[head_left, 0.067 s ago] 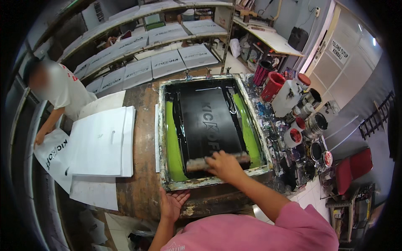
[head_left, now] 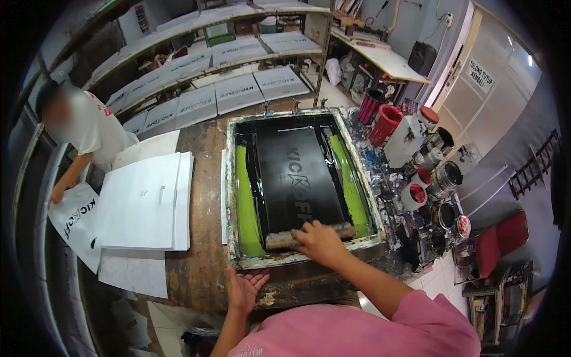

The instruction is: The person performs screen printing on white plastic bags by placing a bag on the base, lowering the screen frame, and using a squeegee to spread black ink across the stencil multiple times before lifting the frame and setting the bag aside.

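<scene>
A screen-printing frame [head_left: 370, 178] lies on the table, its mesh green at the sides and coated with black ink [head_left: 279, 160] in the middle, where dark lettering shows through. My right hand [head_left: 321, 241] is wrapped round the handle of a wide squeegee [head_left: 279, 239] resting across the near end of the screen. Palm up, with fingers stretched out, my left hand [head_left: 247, 290] is at the frame's near left corner and holds nothing. I cannot tell whether it touches the frame. Left of the frame lies a stack of white printing bags or sheets [head_left: 140, 208].
At the far left, another person's hand [head_left: 56, 195] holds a printed white sheet [head_left: 77, 223]. Racks with printed sheets [head_left: 238, 92] stand behind the table [head_left: 205, 178]. Ink-stained cans and tubs [head_left: 446, 175] crowd the right side; a red chair [head_left: 502, 244] stands beyond.
My right hand and the squeegee have slid slightly toward me, to the screen's near end. My left hand and the other person look unchanged.
</scene>
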The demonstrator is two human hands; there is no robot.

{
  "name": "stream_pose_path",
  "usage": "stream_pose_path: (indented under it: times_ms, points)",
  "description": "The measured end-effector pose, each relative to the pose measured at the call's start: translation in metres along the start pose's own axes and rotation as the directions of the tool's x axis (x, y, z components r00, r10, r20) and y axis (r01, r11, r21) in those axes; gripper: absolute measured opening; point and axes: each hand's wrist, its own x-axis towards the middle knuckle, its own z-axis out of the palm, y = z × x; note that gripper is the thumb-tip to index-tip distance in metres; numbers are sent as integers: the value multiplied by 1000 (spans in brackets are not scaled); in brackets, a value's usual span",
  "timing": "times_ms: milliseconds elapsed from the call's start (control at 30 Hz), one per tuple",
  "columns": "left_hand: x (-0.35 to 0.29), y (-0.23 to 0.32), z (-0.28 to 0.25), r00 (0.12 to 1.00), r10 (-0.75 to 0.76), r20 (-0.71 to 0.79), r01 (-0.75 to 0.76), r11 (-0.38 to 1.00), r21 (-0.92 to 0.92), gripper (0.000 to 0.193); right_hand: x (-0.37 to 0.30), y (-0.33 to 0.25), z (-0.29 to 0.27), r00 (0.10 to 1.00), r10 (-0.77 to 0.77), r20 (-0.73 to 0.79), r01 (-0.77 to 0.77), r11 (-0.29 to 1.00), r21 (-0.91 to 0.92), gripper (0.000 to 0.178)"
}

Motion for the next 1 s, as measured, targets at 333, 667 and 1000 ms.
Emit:
stream_pose_path:
  times_ms: [333,667,1000]
  points:
    - [18,-1,1,986,5,169,2,999,-38,112,-2,1,-19,999,-33,-11,33,999,-25,45]
    - [15,-10,2,975,80,206,-89,996,31,94,-25,-28,-11,973,-7,-231,-33,985,-168,30]
    - [37,-35,-25,890,174,421,-70,965,-251,76,-30,-35,-11,986,-38,-161,10,986,-169,28]
